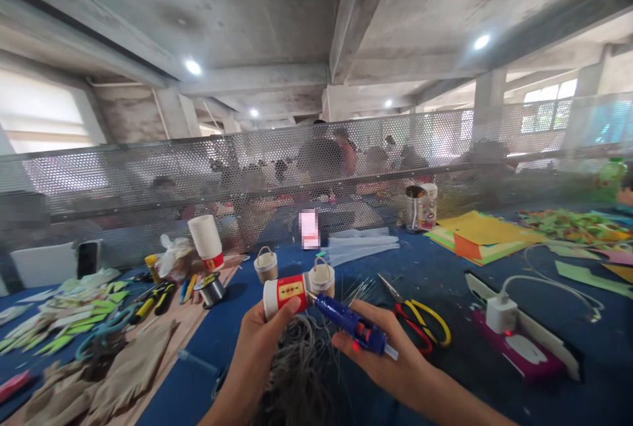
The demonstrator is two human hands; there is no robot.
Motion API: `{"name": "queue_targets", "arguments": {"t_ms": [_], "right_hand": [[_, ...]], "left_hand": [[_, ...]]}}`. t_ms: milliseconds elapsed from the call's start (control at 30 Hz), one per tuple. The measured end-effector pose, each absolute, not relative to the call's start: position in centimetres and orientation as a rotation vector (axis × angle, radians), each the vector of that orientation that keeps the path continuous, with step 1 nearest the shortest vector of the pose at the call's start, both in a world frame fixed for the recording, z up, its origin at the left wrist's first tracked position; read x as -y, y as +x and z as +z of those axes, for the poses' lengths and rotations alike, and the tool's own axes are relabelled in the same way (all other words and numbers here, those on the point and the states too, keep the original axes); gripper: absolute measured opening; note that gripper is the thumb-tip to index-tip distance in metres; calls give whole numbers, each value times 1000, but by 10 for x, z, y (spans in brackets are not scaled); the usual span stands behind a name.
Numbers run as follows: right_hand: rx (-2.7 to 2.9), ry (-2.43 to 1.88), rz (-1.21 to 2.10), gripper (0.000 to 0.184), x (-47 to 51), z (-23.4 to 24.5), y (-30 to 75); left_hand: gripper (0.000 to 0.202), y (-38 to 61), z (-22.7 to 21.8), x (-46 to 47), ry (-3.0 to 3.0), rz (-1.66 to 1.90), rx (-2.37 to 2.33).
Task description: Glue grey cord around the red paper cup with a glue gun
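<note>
My left hand [264, 330] is closed around a red and white paper cup [285, 293], which lies tilted on its side with its base toward the right. In my right hand [390, 340] is a blue glue gun [349, 319], its glue stick poking out at the back and a small red light glowing. The nozzle points left and is at the cup's right end; whether it touches cannot be made out. Just behind stand two small cups with handles, one whitish [321, 277] and one beige [267, 266]. Grey cord [301, 366] lies tangled below my hands.
Scissors [420, 317] and a purple power strip [524, 347] lie to the right. Coloured paper [482, 235] is farther back. Stacked paper cups [205, 241], a wire spool [211, 289] and gloves [131, 360] are on the left. A perforated metal screen [277, 182] runs across the back.
</note>
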State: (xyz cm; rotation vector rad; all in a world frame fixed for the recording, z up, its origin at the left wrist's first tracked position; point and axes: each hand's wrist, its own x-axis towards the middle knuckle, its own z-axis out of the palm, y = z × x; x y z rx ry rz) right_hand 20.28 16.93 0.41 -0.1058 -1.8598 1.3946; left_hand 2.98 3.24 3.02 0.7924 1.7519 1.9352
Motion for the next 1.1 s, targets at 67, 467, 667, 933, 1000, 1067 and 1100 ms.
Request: {"name": "queue_targets", "arguments": {"t_ms": [67,467,667,933,1000,1067,1100], "right_hand": [[1858,-109,1386,17,-170,3,203],[2023,-134,1164,21,-167,4,202],[2056,-129,1126,22,-166,9,203],[2031,-144,1156,24,-168,1,202],[2030,-152,1178,24,-169,0,201],[2015,-167,1187,24,-168,-2,200],[2006,-172,1188,24,-168,-3,200]], "left_hand": [[42,31,32,-31,802,1931,-1759],[49,33,36,-31,877,1886,-1880],[46,33,36,-31,912,1872,-1905],[47,36,40,-29,990,1850,-2038],[46,35,40,-29,1002,1856,-2064],[46,34,39,-29,1019,1858,-2083],[46,34,39,-29,1029,1861,-2092]]}}
